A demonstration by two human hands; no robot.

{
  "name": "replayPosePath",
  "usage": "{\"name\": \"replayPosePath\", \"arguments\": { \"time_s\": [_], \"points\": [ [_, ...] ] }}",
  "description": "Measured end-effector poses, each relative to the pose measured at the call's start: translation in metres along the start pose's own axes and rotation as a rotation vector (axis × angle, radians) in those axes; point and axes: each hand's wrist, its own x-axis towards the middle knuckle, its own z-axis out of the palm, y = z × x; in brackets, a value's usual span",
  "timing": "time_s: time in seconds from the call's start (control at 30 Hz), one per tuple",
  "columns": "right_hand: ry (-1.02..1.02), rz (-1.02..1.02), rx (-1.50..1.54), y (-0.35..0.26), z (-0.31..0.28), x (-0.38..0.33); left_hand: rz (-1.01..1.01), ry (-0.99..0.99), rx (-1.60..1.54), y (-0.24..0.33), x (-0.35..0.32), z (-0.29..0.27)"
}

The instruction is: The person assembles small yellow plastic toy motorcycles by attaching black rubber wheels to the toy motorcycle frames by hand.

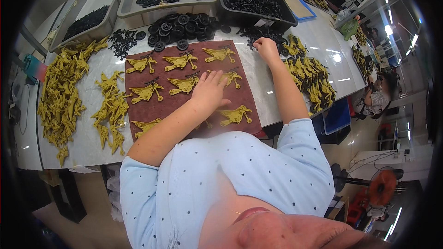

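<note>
My left hand lies with fingers stretched out over the brown mat, partly covering a yellow plastic toy-bike frame. More such frames lie in rows on the mat, and those in the upper two rows have a thin black piece along the top. In the lower row, a yellow frame shows no black piece, and my left forearm hides part of that row. To the right of the mat, my right hand is closed in a pinch at the edge of a heap of small black parts. What its fingers hold is too small to make out.
Black wheels are piled beyond the mat, before a grey tray and a black bin. Yellow frames are heaped at left and stacked at right. A person sits far right, near an orange fan.
</note>
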Motion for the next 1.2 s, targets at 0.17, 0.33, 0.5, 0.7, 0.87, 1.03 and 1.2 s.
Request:
{"name": "replayPosePath", "arguments": {
  "time_s": [0.17, 0.33, 0.5, 0.7, 0.87, 1.03, 1.2],
  "points": [
    [-0.002, 0.129, -0.188, -0.008, 0.023, 0.003, 0.008, -0.033, -0.046, 0.0, 0.0, -0.004],
    [0.029, 0.062, -0.031, -0.012, -0.002, -0.017, 0.219, 0.173, -0.051, 0.015, -0.022, -0.026],
    [-0.299, -0.007, 0.505, -0.033, -0.035, -0.07, 0.476, -0.052, -0.305, 0.034, -0.052, -0.032],
    [-0.536, 0.062, 0.895, -0.039, -0.047, -0.128, 0.486, -0.219, -0.369, 0.037, -0.047, -0.021],
    [-0.438, -0.338, 0.486, -0.031, -0.042, -0.155, 0.479, -0.204, -0.402, 0.035, -0.049, -0.007],
    [-0.599, -0.4, 0.407, -0.037, -0.037, -0.159, 0.475, -0.162, -0.44, 0.035, -0.049, -0.011],
    [-0.732, -0.206, 0.349, -0.053, -0.042, -0.153, 0.466, -0.195, -0.438, 0.034, -0.049, -0.007]
  ]
}}
